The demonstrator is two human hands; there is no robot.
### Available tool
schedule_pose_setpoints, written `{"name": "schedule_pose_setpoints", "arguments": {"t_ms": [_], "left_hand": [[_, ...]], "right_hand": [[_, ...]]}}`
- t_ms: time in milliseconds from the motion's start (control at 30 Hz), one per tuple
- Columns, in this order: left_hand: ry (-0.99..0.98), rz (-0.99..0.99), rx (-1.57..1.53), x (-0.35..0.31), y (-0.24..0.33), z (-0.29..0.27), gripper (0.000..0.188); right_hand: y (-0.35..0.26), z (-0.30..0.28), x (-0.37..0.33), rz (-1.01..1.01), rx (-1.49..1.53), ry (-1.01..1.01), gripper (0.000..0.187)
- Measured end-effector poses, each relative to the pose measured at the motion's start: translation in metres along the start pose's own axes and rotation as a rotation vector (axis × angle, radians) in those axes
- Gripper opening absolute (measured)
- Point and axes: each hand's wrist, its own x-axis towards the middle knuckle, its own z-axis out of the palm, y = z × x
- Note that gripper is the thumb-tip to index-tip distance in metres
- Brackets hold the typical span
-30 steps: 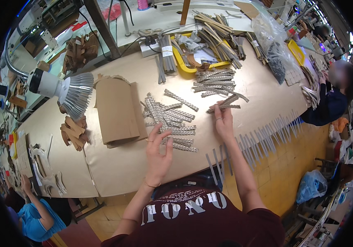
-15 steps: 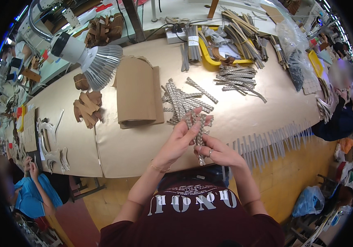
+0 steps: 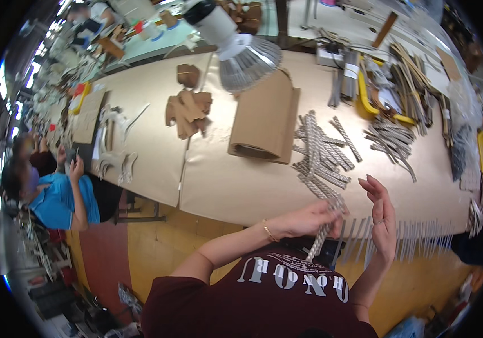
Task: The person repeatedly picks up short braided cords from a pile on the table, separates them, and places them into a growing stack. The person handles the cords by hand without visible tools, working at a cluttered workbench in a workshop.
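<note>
In my left hand is a grey-beige braided strap, gripped by closed fingers near the table's front edge. Its lower end hangs toward my shirt, while the upper part runs up beside the hand. My right hand, a ring on one finger, is raised to the right with fingers stretched out and nothing in it. Just beyond both hands lies a loose pile of similar braided straps. One more braided strap rests at the pile's right side.
Thin grey strips line the front edge at right. A folded brown cardboard piece and a lamp stand left of the pile. Brown leather strips, darker braided straps and a yellow tray lie farther off. A co-worker in blue sits at left.
My view has swung left, so the table things sit farther right. My right hand has let go of the braided strap and moved away, opening; my left hand keeps its hold.
</note>
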Motion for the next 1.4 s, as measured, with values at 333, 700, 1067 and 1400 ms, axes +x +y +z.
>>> {"name": "schedule_pose_setpoints", "arguments": {"t_ms": [333,700,1067,1400], "left_hand": [[0.131,-0.001,0.013,-0.010,0.009,-0.001,0.023],[0.449,0.539,0.182,0.002,0.077,0.000,0.024],[0.531,0.759,-0.340,-0.011,0.094,0.019,0.026],[0.104,0.666,-0.744,-0.014,0.086,0.000,0.027]], "right_hand": [[0.001,0.031,0.014,0.059,0.075,-0.313,0.068],[0.008,0.070,0.000,0.373,0.353,-0.401,0.035],[-0.016,0.090,-0.002,-0.147,0.168,-0.171,0.024],[-0.014,0.085,-0.003,-0.351,-0.055,-0.113,0.025]]}}
